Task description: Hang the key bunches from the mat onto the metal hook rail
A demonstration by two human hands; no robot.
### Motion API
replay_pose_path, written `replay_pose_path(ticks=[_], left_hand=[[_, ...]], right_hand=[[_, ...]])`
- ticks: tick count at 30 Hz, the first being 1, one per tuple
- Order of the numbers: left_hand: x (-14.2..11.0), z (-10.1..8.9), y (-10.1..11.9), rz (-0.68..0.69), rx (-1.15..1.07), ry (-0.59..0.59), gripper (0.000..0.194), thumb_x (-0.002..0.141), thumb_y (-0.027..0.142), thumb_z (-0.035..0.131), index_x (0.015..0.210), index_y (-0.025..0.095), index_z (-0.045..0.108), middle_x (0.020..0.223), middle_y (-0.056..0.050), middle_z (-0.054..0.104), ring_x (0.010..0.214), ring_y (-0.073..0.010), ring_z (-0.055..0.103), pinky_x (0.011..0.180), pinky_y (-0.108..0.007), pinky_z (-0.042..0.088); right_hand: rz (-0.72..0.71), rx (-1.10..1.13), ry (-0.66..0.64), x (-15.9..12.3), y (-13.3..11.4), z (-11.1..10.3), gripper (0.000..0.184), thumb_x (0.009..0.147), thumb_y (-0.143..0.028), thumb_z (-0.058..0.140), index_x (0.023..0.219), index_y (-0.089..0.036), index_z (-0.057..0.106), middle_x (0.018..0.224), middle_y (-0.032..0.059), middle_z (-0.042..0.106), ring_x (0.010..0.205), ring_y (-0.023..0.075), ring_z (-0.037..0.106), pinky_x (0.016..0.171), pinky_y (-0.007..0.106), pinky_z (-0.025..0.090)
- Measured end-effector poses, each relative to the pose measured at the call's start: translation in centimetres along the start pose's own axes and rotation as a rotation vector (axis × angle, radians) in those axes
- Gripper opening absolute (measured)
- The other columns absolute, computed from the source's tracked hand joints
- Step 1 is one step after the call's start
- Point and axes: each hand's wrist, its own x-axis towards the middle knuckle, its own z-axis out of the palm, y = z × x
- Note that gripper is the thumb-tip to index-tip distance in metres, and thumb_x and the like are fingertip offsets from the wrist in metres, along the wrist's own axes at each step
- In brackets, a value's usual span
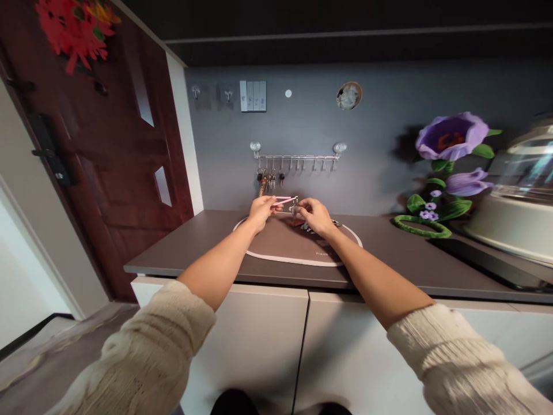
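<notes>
Left hand (262, 212) — grip pinching pink strip (284, 202), seemingly to steady it, above mat (285, 245) near table's (173, 248) back edge. Right hand (317, 216) — grip on small shiny piece (295, 209) at strip's end. Keys (272, 180) hung from rail (298, 157), presumably to stay sorted.

The back panel (380, 132) is gray. Mounted on its upper portion, from left to right: two clear hooks (228, 95), a multi-segment switch plate (253, 96), a white disc (288, 93) and a round cutout (361, 94) containing crumpled white material (348, 98). A dark overhead unit (345, 34) spans the top. At left, a red-brown door (112, 132) carries a black lock (56, 155) and red artificial flowers (69, 29). The brown countertop (181, 245) rests above pale cabinet doors (250, 346). At right, a purple flower ornament (453, 137) (green-leaved, with smaller blooms below) stands beside a clear-topped white appliance (510, 219).
</notes>
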Motion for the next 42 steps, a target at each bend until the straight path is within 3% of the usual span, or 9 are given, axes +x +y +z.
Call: replay_pose_path(ticks=[8,18,27,32,35,38,42], left_hand=[[-0.7,0.3,0.7,-0.043,-0.136,-0.063,0.011,0.081,0.018,0.049,0.080,0.009,0.055,0.064,-0.005,0.063,0.057,-0.0075,0.059,0.058,-0.019,0.045],[-0.7,0.0,1.2,-0.091,-0.261,-0.038,0.012,0.079,0.019,0.051,0.080,0.008,0.057,0.063,-0.007,0.064,0.057,-0.0099,0.060,0.057,-0.021,0.045],[-0.1,-0.4,1.3,-0.171,-0.451,0.045,0.017,0.077,0.027,0.055,0.074,0.010,0.056,0.060,-0.006,0.062,0.054,-0.0103,0.059,0.053,-0.020,0.044],[-0.1,-0.4,1.7,-0.196,-0.527,0.102,0.019,0.077,0.028,0.055,0.070,0.011,0.053,0.062,-0.006,0.061,0.058,-0.0101,0.059,0.057,-0.020,0.045],[-0.1,-0.5,1.4,-0.213,-0.448,0.117,0.017,0.076,0.027,0.056,0.071,0.011,0.052,0.061,-0.004,0.059,0.056,-0.0093,0.057,0.054,-0.020,0.044],[0.1,-0.6,0.8,-0.199,-0.232,0.168,0.016,0.072,0.027,0.060,0.073,0.014,0.051,0.055,0.001,0.054,0.046,-0.0066,0.050,0.047,-0.019,0.039],[-0.1,-0.5,0.5,-0.037,0.061,0.197,0.016,0.068,0.027,0.062,0.076,0.016,0.054,0.053,0.005,0.047,0.042,-0.0036,0.040,0.043,-0.017,0.031]], right_hand=[[-0.114,0.011,0.042,0.0,-0.3,0.0,0.017,0.077,-0.031,0.049,0.081,-0.017,0.057,0.079,0.0033,0.055,0.071,0.0126,0.051,0.070,0.025,0.040],[-0.120,-0.050,0.127,0.3,0.2,-0.1,0.018,0.078,-0.028,0.049,0.082,-0.017,0.062,0.079,0.0041,0.056,0.066,0.0117,0.049,0.069,0.025,0.040],[-0.168,0.018,0.182,0.5,0.4,-0.2,0.020,0.077,-0.030,0.049,0.080,-0.018,0.064,0.081,0.0054,0.059,0.067,0.0133,0.051,0.069,0.028,0.041],[-0.113,0.177,0.109,0.3,0.0,0.0,0.022,0.078,-0.035,0.047,0.081,-0.017,0.059,0.080,0.0040,0.061,0.070,0.0138,0.052,0.069,0.028,0.041],[-0.086,0.279,0.059,0.3,0.0,0.2,0.024,0.079,-0.039,0.046,0.083,-0.017,0.056,0.079,0.0031,0.061,0.071,0.0134,0.053,0.070,0.028,0.041],[-0.073,0.332,0.044,0.4,0.2,0.5,0.026,0.079,-0.040,0.046,0.083,-0.017,0.055,0.078,0.0026,0.060,0.071,0.0129,0.053,0.070,0.027,0.042],[-0.049,0.339,0.031,0.5,0.3,0.6,0.026,0.079,-0.041,0.046,0.083,-0.017,0.056,0.073,0.0017,0.060,0.067,0.0124,0.053,0.067,0.026,0.042]])
